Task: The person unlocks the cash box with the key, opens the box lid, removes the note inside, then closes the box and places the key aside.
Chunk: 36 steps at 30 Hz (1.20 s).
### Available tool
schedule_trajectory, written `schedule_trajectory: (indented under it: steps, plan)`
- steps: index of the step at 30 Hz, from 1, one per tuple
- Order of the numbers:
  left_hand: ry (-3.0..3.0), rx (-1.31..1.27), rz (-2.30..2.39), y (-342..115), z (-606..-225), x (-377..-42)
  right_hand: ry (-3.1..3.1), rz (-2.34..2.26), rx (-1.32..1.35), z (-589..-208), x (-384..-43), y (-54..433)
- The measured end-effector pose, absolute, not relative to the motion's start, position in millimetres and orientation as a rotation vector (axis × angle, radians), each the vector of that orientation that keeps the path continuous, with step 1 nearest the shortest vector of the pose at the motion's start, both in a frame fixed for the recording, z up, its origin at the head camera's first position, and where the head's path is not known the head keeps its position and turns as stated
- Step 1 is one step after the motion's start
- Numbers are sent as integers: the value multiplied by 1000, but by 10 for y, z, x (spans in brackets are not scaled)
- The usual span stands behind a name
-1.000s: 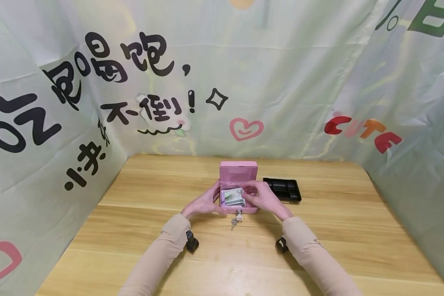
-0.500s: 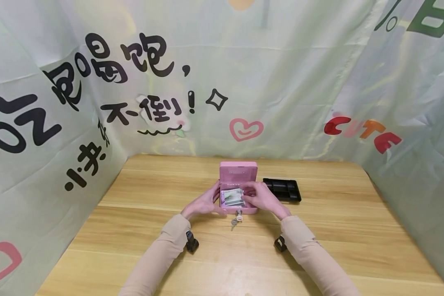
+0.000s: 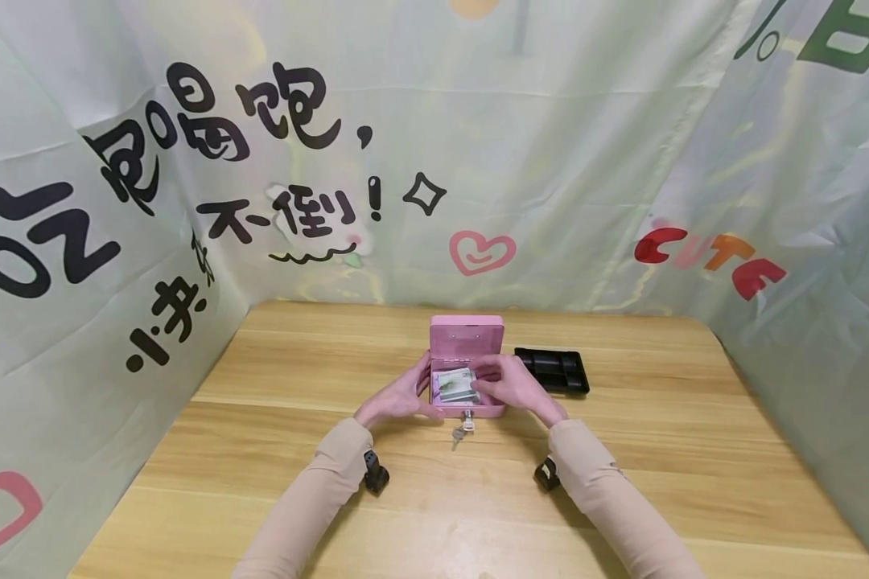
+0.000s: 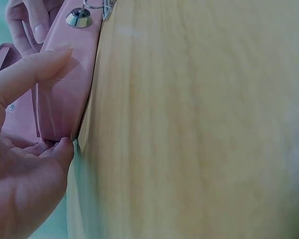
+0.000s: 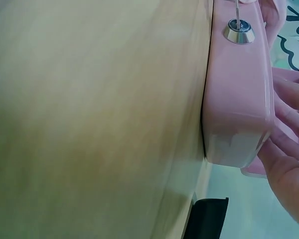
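A pink metal cash box (image 3: 487, 412) stands on the table, its lid (image 3: 467, 339) raised at the back. Several banknotes (image 3: 455, 384) lie inside. My left hand (image 3: 400, 398) grips the box's left end; in the left wrist view its thumb (image 4: 47, 65) lies on the front wall and the fingers go round the side. Over the right wall reaches my right hand (image 3: 517, 388), thumb at the banknotes' right edge and other fingers down inside. I cannot tell whether it pinches the notes. A key sits in the front lock (image 5: 239, 32), and another key (image 3: 458, 436) hangs below.
Right of the box lies a black compartment tray (image 3: 553, 371), close beside my right hand. The wooden table (image 3: 471, 515) runs back to a printed curtain (image 3: 565, 201), which encloses it on the left and right too.
My right hand and wrist have shifted very slightly left, still at the banknotes. The left hand, box and tray stay where they were.
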<state>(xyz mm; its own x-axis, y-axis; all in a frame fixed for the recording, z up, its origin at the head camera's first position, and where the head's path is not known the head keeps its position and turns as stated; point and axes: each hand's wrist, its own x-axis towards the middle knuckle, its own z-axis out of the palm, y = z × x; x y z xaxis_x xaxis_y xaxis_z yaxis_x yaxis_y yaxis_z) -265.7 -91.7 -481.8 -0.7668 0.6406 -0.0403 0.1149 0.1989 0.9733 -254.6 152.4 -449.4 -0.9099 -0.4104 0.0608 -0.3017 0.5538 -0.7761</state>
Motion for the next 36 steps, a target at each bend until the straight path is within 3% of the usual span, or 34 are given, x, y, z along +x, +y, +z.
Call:
schedule_trajectory:
  steps: [19, 36]
  plan:
    - [2026, 718, 1623, -920, -4820, -2667, 2678, -1451, -507, -4544, -2644, 1440]
    - [2030, 789, 1609, -932, -4829, -2673, 2677, -1333, -535, -4526, -2713, 1318]
